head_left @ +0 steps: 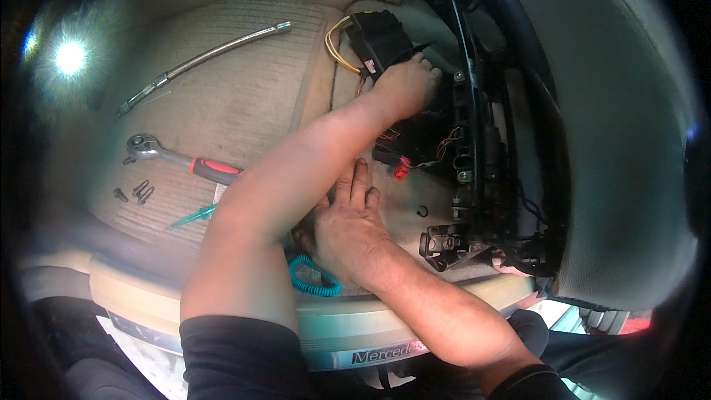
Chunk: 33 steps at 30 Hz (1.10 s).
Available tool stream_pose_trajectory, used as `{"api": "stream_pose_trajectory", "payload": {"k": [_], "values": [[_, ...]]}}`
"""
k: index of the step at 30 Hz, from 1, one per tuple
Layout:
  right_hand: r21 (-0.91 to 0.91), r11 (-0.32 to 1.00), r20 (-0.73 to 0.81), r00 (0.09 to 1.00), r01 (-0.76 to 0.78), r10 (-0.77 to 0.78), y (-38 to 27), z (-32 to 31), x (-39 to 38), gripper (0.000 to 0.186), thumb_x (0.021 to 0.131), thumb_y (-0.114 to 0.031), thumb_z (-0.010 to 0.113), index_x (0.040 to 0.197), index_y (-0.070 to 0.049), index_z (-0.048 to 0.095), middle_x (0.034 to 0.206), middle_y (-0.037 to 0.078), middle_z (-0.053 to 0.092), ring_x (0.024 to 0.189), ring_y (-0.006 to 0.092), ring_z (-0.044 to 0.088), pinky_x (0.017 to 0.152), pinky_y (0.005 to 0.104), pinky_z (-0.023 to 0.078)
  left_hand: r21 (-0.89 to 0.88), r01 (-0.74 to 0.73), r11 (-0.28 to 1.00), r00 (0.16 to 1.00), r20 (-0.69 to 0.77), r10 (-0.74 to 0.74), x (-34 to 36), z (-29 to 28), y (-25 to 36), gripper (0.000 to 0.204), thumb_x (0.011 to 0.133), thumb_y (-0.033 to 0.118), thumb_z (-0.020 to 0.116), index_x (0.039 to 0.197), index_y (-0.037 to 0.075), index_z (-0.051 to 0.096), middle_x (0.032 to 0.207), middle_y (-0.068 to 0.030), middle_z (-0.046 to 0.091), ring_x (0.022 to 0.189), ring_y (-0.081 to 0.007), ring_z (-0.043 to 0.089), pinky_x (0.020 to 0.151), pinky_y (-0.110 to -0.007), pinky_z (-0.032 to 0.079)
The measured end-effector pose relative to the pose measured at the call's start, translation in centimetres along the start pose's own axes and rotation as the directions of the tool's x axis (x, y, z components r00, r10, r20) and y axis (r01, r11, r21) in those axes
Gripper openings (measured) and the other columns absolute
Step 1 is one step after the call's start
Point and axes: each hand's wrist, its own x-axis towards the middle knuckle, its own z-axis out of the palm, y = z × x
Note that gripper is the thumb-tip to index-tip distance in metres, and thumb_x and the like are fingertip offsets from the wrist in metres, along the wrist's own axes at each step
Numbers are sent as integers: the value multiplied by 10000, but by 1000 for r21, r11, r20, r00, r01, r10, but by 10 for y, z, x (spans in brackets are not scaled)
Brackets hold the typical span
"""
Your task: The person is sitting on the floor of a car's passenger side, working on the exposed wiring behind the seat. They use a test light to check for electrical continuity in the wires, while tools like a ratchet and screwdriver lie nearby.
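My left hand [407, 85] reaches up and right, its fingers curled on the lower right end of a black box [374, 37] with yellow wires. My right hand [348, 218] rests on the beige carpet with fingers stretched out, partly under my left forearm. Just right of its fingertips are a dark connector with a red part [402, 167] and loose thin wires [444, 148]. A small dark clip [422, 211] lies farther right. A teal coiled cord [315, 278] is just below my right hand.
At left on a ribbed mat [229, 81] lie a braided metal tube [204, 59], a red-handled ratchet [152, 147], several bolts [141, 192] and a teal probe [189, 216]. A black metal seat frame [466, 170] and grey upholstery [622, 178] line the right. A door sill [133, 285] crosses the bottom.
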Motion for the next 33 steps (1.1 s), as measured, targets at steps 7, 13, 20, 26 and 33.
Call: {"api": "stream_pose_trajectory", "payload": {"k": [7,13,20,26,33], "values": [[-43,999,4,1000,-31,31,-3,1,2,883,973,-470,577,1543,117,243,1562,478,53,1479,615,92,1170,651,239,86,28,996,895,441,-64,35,-20,-16,161,817,108,688,954,74,767,1040,-175,731,991,-349,700,872,-418,571],[52,999,-41,999,4,-2,1,-4,-1,748,960,-294,507,1526,136,275,1571,471,69,1470,630,102,1133,710,240,212,-400,891,725,669,166,52,-42,-17,133,831,102,658,858,52,778,913,-183,739,865,-317,725,752,-414,567],[105,994,-202,978,-24,45,2,-11,2,708,914,-309,614,1450,103,401,1497,400,286,1397,553,282,1130,645,274,-101,-8,995,855,516,59,44,-54,-25,147,829,91,636,848,7,756,840,-241,706,800,-360,718,716,-435,565],[361,924,-354,899,-123,258,10,-18,17,649,858,-307,680,1358,69,509,1406,272,445,1308,426,408,1100,561,324,11,-95,995,933,349,86,23,-65,-2,258,854,97,619,1077,18,722,956,-209,718,859,-340,707,724,-450,578],[344,930,-329,910,-132,251,6,-18,25,601,828,-312,696,1271,74,571,1321,244,487,1223,389,447,1048,512,362,429,-413,803,905,98,413,-15,-43,4,447,909,218,579,1333,80,610,1173,-101,697,1172,-267,571,888,-385,526]]}}
